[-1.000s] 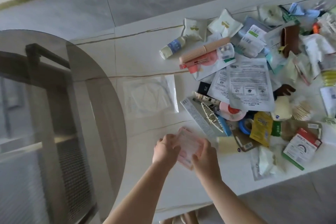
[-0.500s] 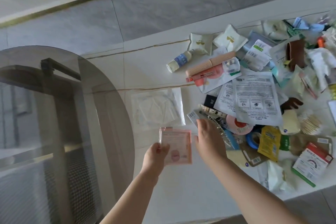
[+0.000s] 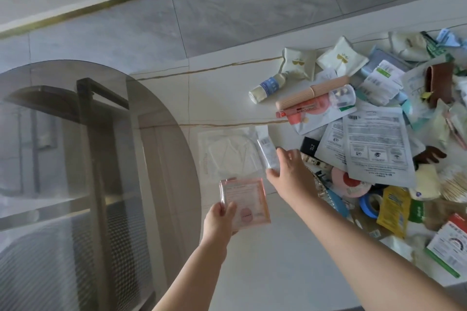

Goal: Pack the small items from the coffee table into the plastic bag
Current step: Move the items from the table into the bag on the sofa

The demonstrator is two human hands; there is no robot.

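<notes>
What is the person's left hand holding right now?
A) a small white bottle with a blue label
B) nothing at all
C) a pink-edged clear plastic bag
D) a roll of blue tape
C: the left hand pinches the lower left corner of the pink-edged clear plastic bag, while the small bottle and blue tape lie untouched on the table.

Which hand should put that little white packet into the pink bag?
The right hand: it already pinches the small white packet just above the pink plastic bag. The left hand is busy gripping the bag's near corner.
</notes>
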